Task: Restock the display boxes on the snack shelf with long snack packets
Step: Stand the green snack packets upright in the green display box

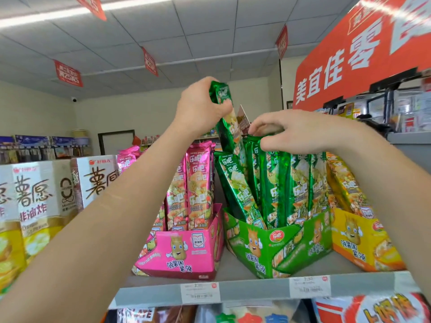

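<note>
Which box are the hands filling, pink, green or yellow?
The green box in the middle. The left hand holds a green packet over it and the right hand grips packets in it. The pink box and yellow box are untouched.

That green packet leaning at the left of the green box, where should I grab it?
Pinch the leaning green packet near its top seal, coming from above and the left: its foot sits in the green display box, and upright green packets crowd its right side.
</note>
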Tool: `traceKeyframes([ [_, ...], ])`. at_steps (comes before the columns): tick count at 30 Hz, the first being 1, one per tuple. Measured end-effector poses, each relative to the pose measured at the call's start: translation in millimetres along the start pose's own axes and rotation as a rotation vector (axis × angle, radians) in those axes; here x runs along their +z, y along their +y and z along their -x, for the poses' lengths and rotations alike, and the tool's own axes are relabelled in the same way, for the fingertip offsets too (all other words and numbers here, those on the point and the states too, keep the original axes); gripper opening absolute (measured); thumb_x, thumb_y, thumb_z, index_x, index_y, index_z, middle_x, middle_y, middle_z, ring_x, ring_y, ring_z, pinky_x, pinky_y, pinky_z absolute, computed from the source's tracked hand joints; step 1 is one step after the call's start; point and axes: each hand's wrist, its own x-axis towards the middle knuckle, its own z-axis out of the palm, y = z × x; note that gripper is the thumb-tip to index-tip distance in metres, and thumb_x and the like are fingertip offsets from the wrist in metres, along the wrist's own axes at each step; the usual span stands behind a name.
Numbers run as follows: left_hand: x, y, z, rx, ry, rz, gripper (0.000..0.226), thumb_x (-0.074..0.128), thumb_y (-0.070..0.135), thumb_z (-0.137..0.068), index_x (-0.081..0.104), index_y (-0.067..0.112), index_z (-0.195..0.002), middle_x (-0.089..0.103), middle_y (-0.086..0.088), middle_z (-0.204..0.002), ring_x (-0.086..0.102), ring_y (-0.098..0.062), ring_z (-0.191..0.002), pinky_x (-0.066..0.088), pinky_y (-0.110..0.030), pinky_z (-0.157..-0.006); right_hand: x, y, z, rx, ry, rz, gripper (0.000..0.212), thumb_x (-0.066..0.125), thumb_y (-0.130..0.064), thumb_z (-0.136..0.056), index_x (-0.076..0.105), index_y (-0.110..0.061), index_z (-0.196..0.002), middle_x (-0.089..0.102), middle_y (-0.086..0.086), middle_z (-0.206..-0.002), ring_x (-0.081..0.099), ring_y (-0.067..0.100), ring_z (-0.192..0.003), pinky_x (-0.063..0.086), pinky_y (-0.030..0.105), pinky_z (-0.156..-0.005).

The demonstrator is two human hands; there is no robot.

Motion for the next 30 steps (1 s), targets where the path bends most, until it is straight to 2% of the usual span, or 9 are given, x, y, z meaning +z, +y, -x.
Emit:
traceKeyframes([
  [2, 2.3, 1.6, -0.2, -0.025, -0.120, -0.035, 0.038, 0.072, 0.030, -0.082, 0.060, 0.015, -0.114, 0.068, -0.004, -0.104, 0.064, -0.024, -0.096, 0.053, -0.038, -0.084, -2.3, -4.5, -0.7, 0.010, -0.049, 0.052, 0.031, 0.053, -0.041, -0.081, 0.063, -0.040, -0.110, 0.066, -0.012, -0.117, 0.065, 0.017, -0.104, 0.051, 0.039, -0.094],
  [5, 5.2, 5.5, -2.0, 0.009, -0.169, -0.116, 0.036, 0.075, 0.036, -0.079, 0.059, 0.016, -0.104, 0.066, -0.002, -0.095, 0.063, -0.025, -0.092, 0.050, -0.034, -0.075, 1.1, -2.6, 0.0, -0.027, 0.034, 0.061, 0.021, 0.056, -0.039, -0.083, 0.066, -0.037, -0.101, 0.065, -0.017, -0.103, 0.060, 0.003, -0.091, 0.047, 0.023, -0.077],
  [7, 8.0, 10.0, -2.9, 0.063, -0.171, -0.161, 0.032, 0.075, 0.038, -0.080, 0.055, 0.019, -0.096, 0.064, -0.002, -0.093, 0.063, -0.027, -0.092, 0.044, -0.032, -0.070, 5.4, 0.5, 0.9, -0.047, 0.120, 0.060, 0.016, 0.060, -0.037, -0.083, 0.065, -0.035, -0.099, 0.062, -0.018, -0.097, 0.059, 0.005, -0.090, 0.043, 0.024, -0.070],
  [12, 17.5, 10.7, 0.9, 0.078, -0.104, -0.065, 0.028, 0.073, 0.032, -0.082, 0.050, 0.018, -0.090, 0.065, -0.005, -0.090, 0.064, -0.032, -0.092, 0.051, -0.038, -0.080, 14.2, 6.0, 3.2, -0.089, 0.255, 0.011, 0.016, 0.066, -0.035, -0.081, 0.066, -0.032, -0.097, 0.065, -0.012, -0.096, 0.059, 0.010, -0.091, 0.040, 0.028, -0.074],
  [15, 12.6, 9.4, -0.8, 0.055, -0.188, -0.094, 0.030, 0.073, 0.030, -0.083, 0.047, 0.017, -0.087, 0.066, -0.007, -0.089, 0.068, -0.030, -0.083, 0.055, -0.040, -0.076, 14.5, 7.3, 4.8, -0.086, 0.255, -0.012, 0.018, 0.066, -0.034, -0.082, 0.063, -0.036, -0.099, 0.067, -0.014, -0.097, 0.058, 0.003, -0.084, 0.039, 0.026, -0.070],
  [20, -0.9, 16.9, -6.3, 0.025, -0.263, -0.125, 0.030, 0.074, 0.032, -0.084, 0.052, 0.014, -0.074, 0.071, -0.009, -0.080, 0.072, -0.019, -0.063, 0.060, -0.039, -0.068, 2.2, 2.9, 0.7, -0.002, 0.102, 0.033, 0.057, 0.065, -0.045, -0.083, 0.045, -0.039, -0.137, 0.062, -0.017, -0.104, 0.063, 0.012, -0.094, 0.048, 0.031, -0.077],
  [23, -1.3, 20.5, -4.1, -0.026, -0.274, -0.021, 0.035, 0.069, 0.032, -0.090, 0.061, -0.003, -0.088, 0.073, -0.017, -0.085, 0.073, -0.022, -0.064, 0.061, -0.042, -0.070, -8.3, -2.4, -11.1, 0.029, 0.030, 0.147, 0.088, 0.066, -0.056, -0.081, 0.019, -0.035, -0.152, 0.056, -0.005, -0.130, 0.060, 0.018, -0.111, 0.046, 0.036, -0.096],
  [25, -1.7, 22.6, -2.7, -0.095, -0.325, 0.104, 0.035, 0.059, 0.027, -0.097, 0.063, -0.008, -0.098, 0.072, -0.021, -0.095, 0.074, -0.024, -0.070, 0.061, -0.042, -0.073, -12.4, -6.6, -24.0, 0.034, 0.054, 0.177, 0.090, 0.066, -0.056, -0.082, 0.020, -0.025, -0.153, 0.050, 0.002, -0.141, 0.055, 0.021, -0.118, 0.044, 0.037, -0.099],
  [30, -14.1, 18.9, 3.3, -0.084, -0.548, 0.287, 0.021, 0.049, 0.006, -0.097, 0.065, 0.006, -0.112, 0.073, -0.008, -0.106, 0.072, -0.014, -0.089, 0.058, -0.027, -0.082, -8.3, -11.8, -46.8, 0.041, 0.213, 0.052, 0.069, 0.072, -0.050, -0.080, 0.039, -0.018, -0.130, 0.056, -0.005, -0.089, 0.052, 0.006, -0.068, 0.034, 0.028, -0.052],
])
